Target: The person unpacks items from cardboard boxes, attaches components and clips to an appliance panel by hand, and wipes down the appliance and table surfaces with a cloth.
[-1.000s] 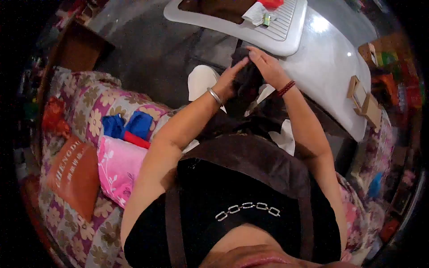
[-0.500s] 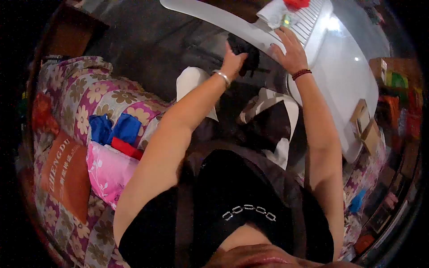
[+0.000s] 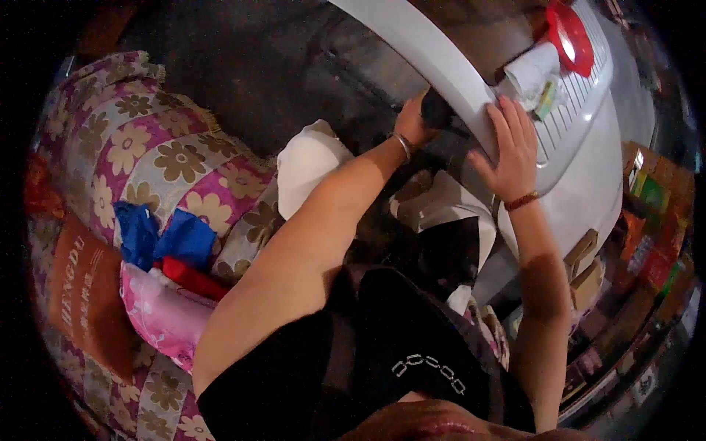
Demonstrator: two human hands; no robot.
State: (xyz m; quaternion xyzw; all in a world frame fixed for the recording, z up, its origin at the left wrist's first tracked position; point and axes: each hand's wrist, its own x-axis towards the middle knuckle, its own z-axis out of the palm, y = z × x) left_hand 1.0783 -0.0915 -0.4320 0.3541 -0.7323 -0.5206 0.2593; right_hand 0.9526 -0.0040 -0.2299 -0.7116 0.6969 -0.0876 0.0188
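Observation:
My left hand point(image 3: 416, 122), with a silver bangle at the wrist, reaches down beside a glossy white fixture. Its fingers curl against a dark rounded thing point(image 3: 436, 109) whose kind I cannot make out; the fingertips are partly hidden. The white fixture has a long curved rim point(image 3: 448, 59) and a ribbed surface. My right hand point(image 3: 512, 147), wearing a reddish beaded bracelet, lies on that rim with its fingers stretched out. Just past its fingertips are a white cloth point(image 3: 532, 73) and a small green and yellow packet point(image 3: 545, 101).
A red-rimmed bowl point(image 3: 571, 40) sits on the ribbed surface. At left, a flowered sofa cover point(image 3: 180, 158) bears blue cloth point(image 3: 184, 239), a pink item point(image 3: 165, 316) and an orange-brown cushion point(image 3: 88, 301). Small cardboard boxes point(image 3: 585, 272) stand at right.
The view has shifted, bringing the red bowl more fully into sight. My left hand appears lower and closer to the white rim. My right hand stays on the rim.

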